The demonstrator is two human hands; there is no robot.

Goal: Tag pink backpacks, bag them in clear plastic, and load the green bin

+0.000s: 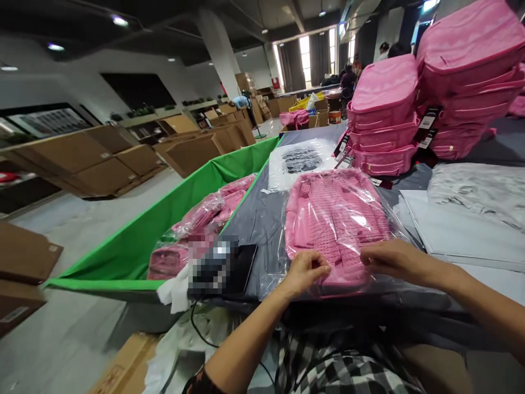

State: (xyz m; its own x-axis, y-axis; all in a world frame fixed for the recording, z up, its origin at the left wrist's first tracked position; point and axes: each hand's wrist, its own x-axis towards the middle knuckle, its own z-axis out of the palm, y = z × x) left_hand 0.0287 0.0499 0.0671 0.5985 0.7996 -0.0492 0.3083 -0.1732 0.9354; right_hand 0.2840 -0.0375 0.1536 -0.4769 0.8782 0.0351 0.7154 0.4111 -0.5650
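A pink backpack [340, 219] lies flat on the grey-covered table in front of me, its ribbed, padded side up, inside a clear plastic bag [394, 221]. My left hand [307, 271] is closed over the near left part of the backpack, thumb and fingers pinching the thin film. On the near right side, my right hand [388, 260] has its fingertips pinched together on the same bag. The film between the fingertips is hard to make out. The bag's loose near edge lies along the table edge.
To the left, a green-lined bin [172, 283] holds several bagged pink backpacks [200, 216]. Stacked pink backpacks [385, 87] with tags stand at the back right. White plastic sheets [463, 230] lie right; a white packet [279, 164] lies behind. A black flat object [241, 268] is near the bin.
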